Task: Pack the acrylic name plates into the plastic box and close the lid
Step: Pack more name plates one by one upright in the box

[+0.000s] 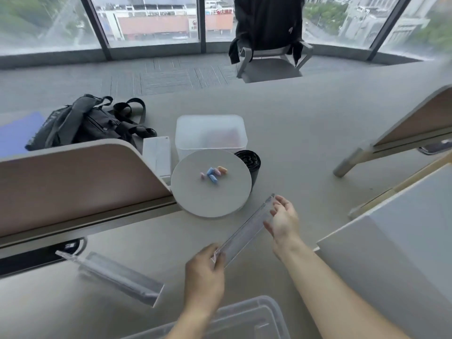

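Observation:
A long clear acrylic name plate (244, 232) runs diagonally above the grey table. My left hand (206, 270) grips its near end. My right hand (283, 220) is at its far end, fingers spread against it. A second clear name plate (117, 275) lies on the table to the left, apart from both hands. The clear plastic box (252, 316) sits at the bottom edge of the view, partly under my left forearm; whether I see its lid or its open top is unclear.
A round grey disc (220, 199) holds several small coloured pieces (214, 173). Behind it stand a frosted bin (210, 135), a black roll (249, 161) and a white carton (157, 155). A black bag (85, 121) lies far left. Desk dividers (73, 182) flank the table.

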`<state>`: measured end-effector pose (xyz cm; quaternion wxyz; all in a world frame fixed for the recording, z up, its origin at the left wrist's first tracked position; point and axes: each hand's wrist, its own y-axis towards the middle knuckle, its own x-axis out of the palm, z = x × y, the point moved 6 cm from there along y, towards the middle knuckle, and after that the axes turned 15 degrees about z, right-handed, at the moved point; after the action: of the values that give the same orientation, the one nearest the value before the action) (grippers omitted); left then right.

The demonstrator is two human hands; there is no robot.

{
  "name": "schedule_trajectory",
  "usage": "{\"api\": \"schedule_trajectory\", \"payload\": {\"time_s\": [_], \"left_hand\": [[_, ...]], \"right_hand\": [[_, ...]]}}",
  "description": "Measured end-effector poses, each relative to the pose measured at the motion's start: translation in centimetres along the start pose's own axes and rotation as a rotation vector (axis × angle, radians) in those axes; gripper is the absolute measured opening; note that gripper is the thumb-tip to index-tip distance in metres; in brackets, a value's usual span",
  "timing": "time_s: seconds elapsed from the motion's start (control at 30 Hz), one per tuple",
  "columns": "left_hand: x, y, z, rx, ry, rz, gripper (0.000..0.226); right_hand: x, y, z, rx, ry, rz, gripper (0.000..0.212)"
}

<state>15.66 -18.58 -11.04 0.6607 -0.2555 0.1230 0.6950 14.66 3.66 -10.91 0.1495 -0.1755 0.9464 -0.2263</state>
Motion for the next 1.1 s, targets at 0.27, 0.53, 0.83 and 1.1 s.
{"api": "schedule_trajectory", "payload": {"time_s": [0.27, 0.53, 0.83, 1.1], "left_hand": [[-3.2, 3.6, -2.0, -0.229, -0.233, 0.149, 0.011], [-4.5, 3.5, -0.9, -0.183, -0.187, 0.191, 0.013], [-13.3, 0.0, 4.7, -0.179, -0.181, 0.086, 0.027], [-30.7, -3.8, 8.4, 0.05, -0.237, 0.074, 0.029]], "right_hand": [[0.9, -0.8, 1.7, -0.378, -0.207, -0.188, 0.026], [-1.4, -4.2, 3.3, -0.476, -0.199, -0.276, 0.018], [-6.5, -12.3, -1.3, -0.484, -0.137, -0.163, 0.014], [-8.1, -27.5, -7.9, -0.542, -0.13, -0.263, 0.013]]}}
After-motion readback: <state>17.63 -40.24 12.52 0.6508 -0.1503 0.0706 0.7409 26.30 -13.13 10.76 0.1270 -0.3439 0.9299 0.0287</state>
